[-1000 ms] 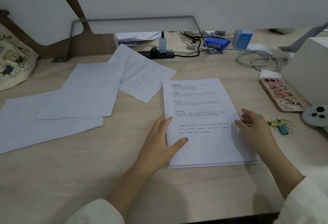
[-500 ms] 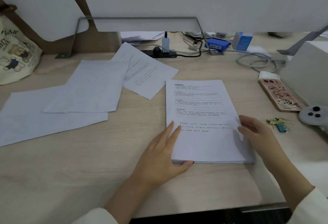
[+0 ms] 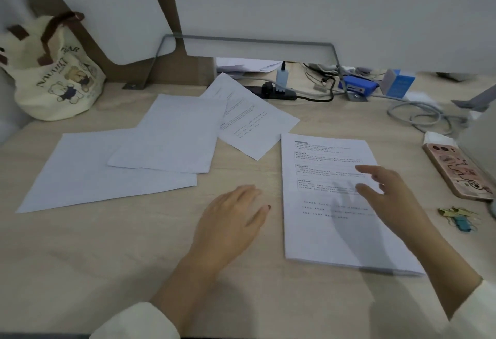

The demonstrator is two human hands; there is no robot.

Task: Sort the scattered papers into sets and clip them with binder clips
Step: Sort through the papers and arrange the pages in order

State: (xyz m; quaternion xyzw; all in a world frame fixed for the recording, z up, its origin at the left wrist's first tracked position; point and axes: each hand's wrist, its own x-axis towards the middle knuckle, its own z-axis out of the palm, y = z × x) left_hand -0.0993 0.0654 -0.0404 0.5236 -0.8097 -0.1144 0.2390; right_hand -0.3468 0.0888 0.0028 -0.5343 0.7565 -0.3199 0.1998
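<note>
The wooden table (image 3: pixel 80 271) carries everything. Across its left half lie three loose sheets: a large blank sheet (image 3: pixel 94 172) nearest the left edge, a second blank sheet (image 3: pixel 174 134) overlapping its far corner, and a printed sheet (image 3: pixel 255 129) tilted partly under that one. These are well apart from the squared stack of printed papers (image 3: pixel 316 231), which lies flat right of centre with its edges fairly even. A moment ago both grips were pressed to that stack, one at each side, evening it up; now both have let go. The left grip (image 3: pixel 230 220) has slid off onto bare table just beside the stack's left edge, palm down, fingers relaxed and holding nothing. The right grip (image 3: pixel 389 193) has lifted and hangs over the stack's right half with fingers spread and empty; the shadow it casts on the page suggests it is clear of the paper, though contact at the fingertips cannot be ruled out. I judge that this set is aligned and ready to be clipped, so the next need is a clip. A phone in a patterned case (image 3: pixel 459 172) lies to the right of the stack, and nearer than it, near the right grip's wrist side, sits the small cluster of binder clips (image 3: pixel 456 216), gold and blue, untouched and apart from the stack's right edge.
</note>
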